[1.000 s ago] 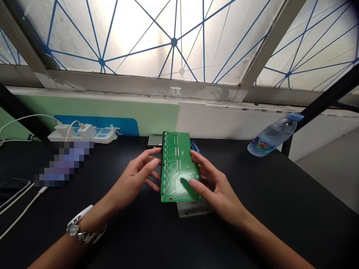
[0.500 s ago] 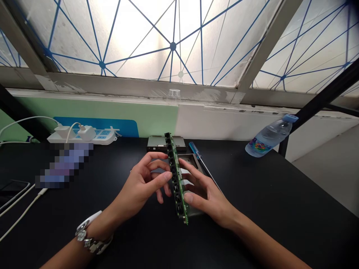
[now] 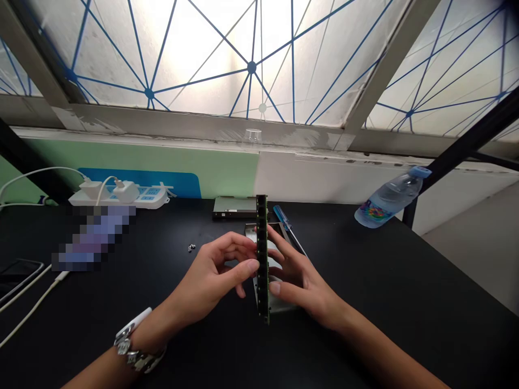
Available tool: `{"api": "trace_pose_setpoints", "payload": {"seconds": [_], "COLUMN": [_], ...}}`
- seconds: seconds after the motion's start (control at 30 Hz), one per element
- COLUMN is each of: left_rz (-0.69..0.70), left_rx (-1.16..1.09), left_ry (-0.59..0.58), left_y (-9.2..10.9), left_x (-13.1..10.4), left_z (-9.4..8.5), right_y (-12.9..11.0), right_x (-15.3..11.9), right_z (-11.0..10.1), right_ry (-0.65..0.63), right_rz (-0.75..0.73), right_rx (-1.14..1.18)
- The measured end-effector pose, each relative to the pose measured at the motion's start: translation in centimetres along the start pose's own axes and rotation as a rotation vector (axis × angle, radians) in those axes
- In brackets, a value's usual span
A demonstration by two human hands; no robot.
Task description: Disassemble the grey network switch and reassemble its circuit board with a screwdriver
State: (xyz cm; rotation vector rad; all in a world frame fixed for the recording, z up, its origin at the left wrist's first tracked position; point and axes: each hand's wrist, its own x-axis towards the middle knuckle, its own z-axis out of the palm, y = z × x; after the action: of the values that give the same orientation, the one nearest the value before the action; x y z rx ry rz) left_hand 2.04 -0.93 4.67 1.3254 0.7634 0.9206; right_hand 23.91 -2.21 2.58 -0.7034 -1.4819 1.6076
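Observation:
A long, narrow circuit board (image 3: 262, 265) with black parts along its face stands on edge between my hands. My right hand (image 3: 302, 278) grips it from the right, thumb low and fingers farther up. From the other side, my left hand (image 3: 221, 270) touches it with thumb and fingertips. Under and behind the board lies an open metal case (image 3: 284, 304), partly covered by my right hand. A flat grey metal box (image 3: 235, 206) sits beyond it. To the right of the case is a blue-handled screwdriver (image 3: 283, 216). Small screws (image 3: 191, 248) lie left of my left hand.
A water bottle (image 3: 387, 200) leans at the back right near a black post. At the back left are a white power strip (image 3: 150, 198) with plugs, cables, and a dark phone-like device (image 3: 20, 275). A clear cup (image 3: 253, 136) stands on the sill.
The board has swung from a slant to nearly straight, its far end moving right, and its black side now faces me more. My left hand has shifted right, uncovering the screws.

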Motion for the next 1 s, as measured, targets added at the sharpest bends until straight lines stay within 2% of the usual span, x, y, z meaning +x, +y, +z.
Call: {"api": "trace_pose_setpoints", "payload": {"seconds": [0.13, 0.27, 0.33, 0.47, 0.6, 0.77, 1.0], "left_rz": [0.021, 0.086, 0.038, -0.120, -0.182, -0.214, -0.205], "left_rx": [0.081, 0.210, 0.211, 0.064, -0.024, -0.003, 0.064], "left_ry": [0.077, 0.245, 0.270, 0.155, 0.054, 0.022, 0.092], "left_y": [-0.1, -0.7, -1.0, -1.5, -1.5, -1.3, -1.0], "left_x": [-0.1, -0.1, 0.1, 0.7, 0.8, 0.8, 0.9], "left_z": [0.4, 0.4, 0.2, -0.3, -0.8, -1.5, -2.8], "right_y": [-0.3, -0.6, -0.6, -0.9, -1.4, -1.4, -1.8], "right_x": [0.1, 0.0, -0.1, -0.2, 0.0, 0.0, 0.2], "right_z": [0.6, 1.5, 1.5, 1.0, 0.6, -0.1, -0.7], "right_ry": [-0.013, 0.036, 0.025, 0.020, 0.032, 0.021, 0.017], "right_rz": [-0.004, 0.055, 0.072, 0.119, 0.151, 0.175, 0.152], "right_rx": [0.057, 0.073, 0.112, 0.200, 0.260, 0.322, 0.264]}}
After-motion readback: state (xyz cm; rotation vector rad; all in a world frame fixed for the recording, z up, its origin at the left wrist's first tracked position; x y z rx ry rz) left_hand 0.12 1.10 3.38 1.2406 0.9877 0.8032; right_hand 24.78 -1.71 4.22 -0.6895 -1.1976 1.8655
